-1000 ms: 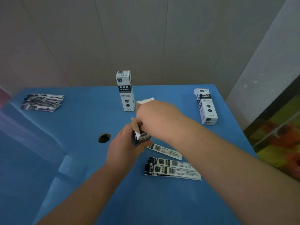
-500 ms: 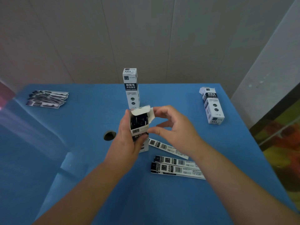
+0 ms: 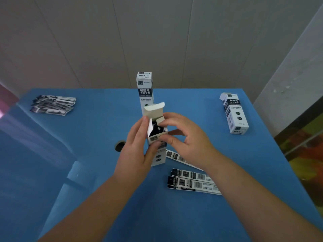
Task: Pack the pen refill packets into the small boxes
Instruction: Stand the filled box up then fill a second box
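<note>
A: Left hand (image 3: pixel 135 151)?
B: Wrapped round the open box (image 3: pixel 157 137), thumb across its front, fingers (image 3: pixel 142 124) up its left side.

A: Right hand (image 3: pixel 188 137)?
B: Pinching the box's right top flap, index finger on the flap, thumb at the box's front edge.

A: Inside the box?
B: Dark packets, top lid raised behind them.

A: Near the fingers?
B: Loose packets (image 3: pixel 192 182) flat on the blue tabletop (image 3: pixel 87 137) just below the right wrist; one more (image 3: pixel 176 157) partly under that hand.

A: Farther off?
B: Closed box (image 3: pixel 144 89) upright just behind the fingers; lying box (image 3: pixel 234 113) well to their right; packet pile (image 3: pixel 53 104) far left.
</note>
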The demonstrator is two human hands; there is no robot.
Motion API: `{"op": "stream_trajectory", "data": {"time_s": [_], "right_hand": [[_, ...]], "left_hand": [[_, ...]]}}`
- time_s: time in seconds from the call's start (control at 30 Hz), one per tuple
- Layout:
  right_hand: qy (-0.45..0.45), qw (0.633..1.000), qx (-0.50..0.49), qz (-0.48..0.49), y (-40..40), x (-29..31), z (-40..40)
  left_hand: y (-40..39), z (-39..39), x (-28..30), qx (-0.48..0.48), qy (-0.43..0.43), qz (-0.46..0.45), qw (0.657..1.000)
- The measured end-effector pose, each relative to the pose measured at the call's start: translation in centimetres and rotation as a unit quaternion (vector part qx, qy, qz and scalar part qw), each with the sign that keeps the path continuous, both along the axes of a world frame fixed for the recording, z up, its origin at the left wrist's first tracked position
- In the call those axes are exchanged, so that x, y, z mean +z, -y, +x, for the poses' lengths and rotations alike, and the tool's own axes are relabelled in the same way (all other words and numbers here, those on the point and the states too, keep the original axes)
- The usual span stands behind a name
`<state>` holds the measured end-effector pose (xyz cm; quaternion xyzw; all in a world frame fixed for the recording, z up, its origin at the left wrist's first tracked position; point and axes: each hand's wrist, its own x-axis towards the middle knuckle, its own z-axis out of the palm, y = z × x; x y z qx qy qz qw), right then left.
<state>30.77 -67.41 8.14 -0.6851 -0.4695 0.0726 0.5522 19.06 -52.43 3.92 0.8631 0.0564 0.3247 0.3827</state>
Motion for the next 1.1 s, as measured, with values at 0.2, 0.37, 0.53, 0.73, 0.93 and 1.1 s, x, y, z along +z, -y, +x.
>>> {"op": "stream_trajectory", "data": {"time_s": [0.2,0.37,0.53,0.73,0.93,1.1], "right_hand": [[-0.033,0.999,-0.006,0.042,0.1,-0.6,0.0],[-0.037,0.998,-0.006,0.046,0.1,-0.5,0.0],[-0.028,0.999,0.000,0.024,-0.2,-0.2,0.0],[-0.027,1.000,0.002,0.006,-0.5,0.4,0.1],[-0.054,0.998,-0.008,0.025,-0.4,0.4,-0.1],[-0.130,0.988,-0.020,0.078,-0.4,0.1,-0.4]], "left_hand": [[-0.3,0.1,1.4,-0.025,0.096,-0.035,0.994],[-0.6,0.3,3.1,-0.044,0.094,-0.121,0.987],[-0.3,0.8,5.8,-0.060,0.123,-0.226,0.964],[-1.5,1.2,7.0,-0.054,0.035,-0.055,0.996],[-2.8,0.7,5.9,-0.085,0.021,-0.017,0.996],[-3.0,1.1,5.8,-0.093,0.036,0.004,0.995]]}}
